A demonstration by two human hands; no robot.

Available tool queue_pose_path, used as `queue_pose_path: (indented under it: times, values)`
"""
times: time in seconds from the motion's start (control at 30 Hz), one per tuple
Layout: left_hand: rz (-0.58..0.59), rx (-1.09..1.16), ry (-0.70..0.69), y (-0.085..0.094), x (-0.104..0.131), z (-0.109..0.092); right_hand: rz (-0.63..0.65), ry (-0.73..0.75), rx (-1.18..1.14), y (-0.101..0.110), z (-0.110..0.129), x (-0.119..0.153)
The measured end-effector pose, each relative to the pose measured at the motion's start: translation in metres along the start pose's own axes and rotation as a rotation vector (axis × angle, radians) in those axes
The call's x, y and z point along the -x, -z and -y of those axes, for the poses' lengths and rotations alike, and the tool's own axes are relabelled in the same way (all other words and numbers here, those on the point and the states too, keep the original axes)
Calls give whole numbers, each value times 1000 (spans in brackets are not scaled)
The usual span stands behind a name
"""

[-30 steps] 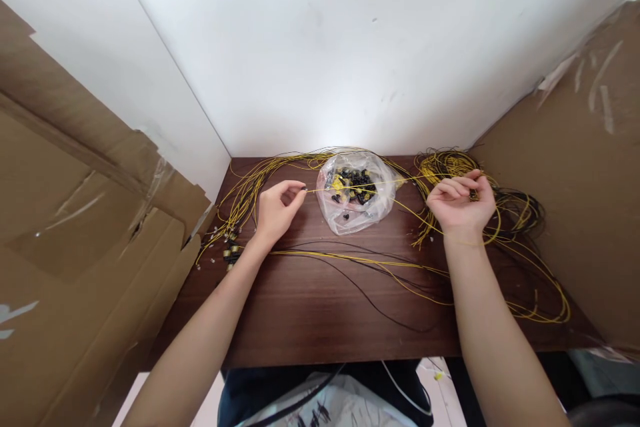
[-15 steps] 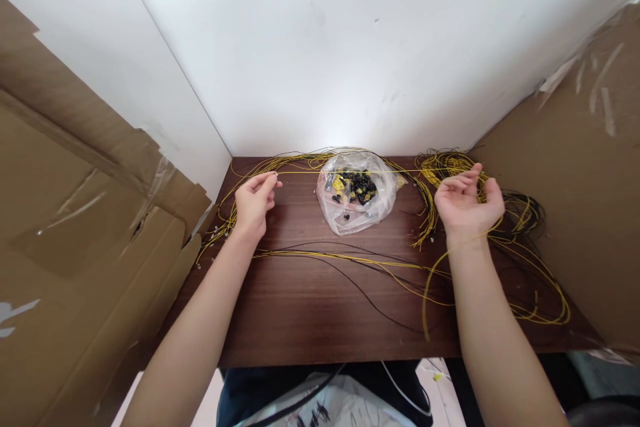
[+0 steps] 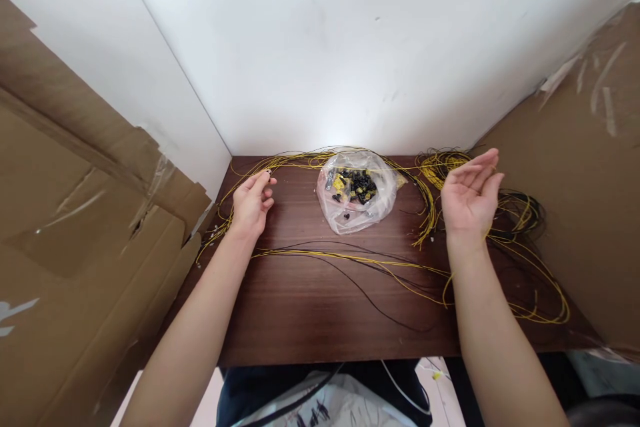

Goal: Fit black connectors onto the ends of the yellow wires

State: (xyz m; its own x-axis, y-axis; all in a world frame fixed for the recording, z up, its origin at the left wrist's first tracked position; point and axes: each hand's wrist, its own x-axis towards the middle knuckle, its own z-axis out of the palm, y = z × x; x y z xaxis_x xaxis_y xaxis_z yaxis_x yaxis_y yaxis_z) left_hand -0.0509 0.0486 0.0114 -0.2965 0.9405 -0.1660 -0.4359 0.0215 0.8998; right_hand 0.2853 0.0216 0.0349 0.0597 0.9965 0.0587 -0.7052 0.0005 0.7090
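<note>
My left hand (image 3: 251,203) is pinched at the left, above a bundle of yellow and black wires (image 3: 280,163); a tiny dark tip shows between thumb and forefinger. A thin yellow wire (image 3: 400,169) stretches from near that hand, over the plastic bag, to my right hand (image 3: 471,195). This hand is palm up with its fingers loosely curled, and the wire runs behind or between them; its hold on the wire is unclear. A clear plastic bag (image 3: 327,217) lies between the hands and holds small black and yellow parts.
Coiled yellow and black wires (image 3: 530,213) lie at the right. More loose wires (image 3: 350,257) cross the brown table (image 3: 320,327) nearer its front edge. Cardboard walls (image 3: 575,180) stand on both sides, and a white panel (image 3: 330,47) rises at the back.
My left hand has shifted slightly left. My right hand has turned and risen a little, its fingers more extended, and the yellow wire end below it has pulled up beside the wrist.
</note>
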Motion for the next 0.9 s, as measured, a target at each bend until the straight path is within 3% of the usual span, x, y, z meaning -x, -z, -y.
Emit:
queue_pose_path:
  times: [0.1, 0.33, 0.43, 0.53, 0.67, 0.8, 0.9]
  values:
    - [8, -13, -9, 0, 0, 1, 10, 122, 588, 7, 6, -5]
    - [56, -110, -18, -2, 3, 3, -397, -2, 1338, 24, 0, -10]
    - [83, -176, -64, -3, 5, 5, -377, 161, 1596, 29, -10, -10]
    - [98, -213, -99, -3, 4, 8, -285, 346, 1685, 24, -15, -11]
    - [108, -263, -104, -2, 2, 9, -288, 379, 1652, -6, -13, -13]
    - [109, -320, -110, 0, 1, 7, -341, 246, 1547, -55, -1, -24]
    - [165, -464, -169, 2, 0, 9, -418, 304, 1659, -88, 12, -38]
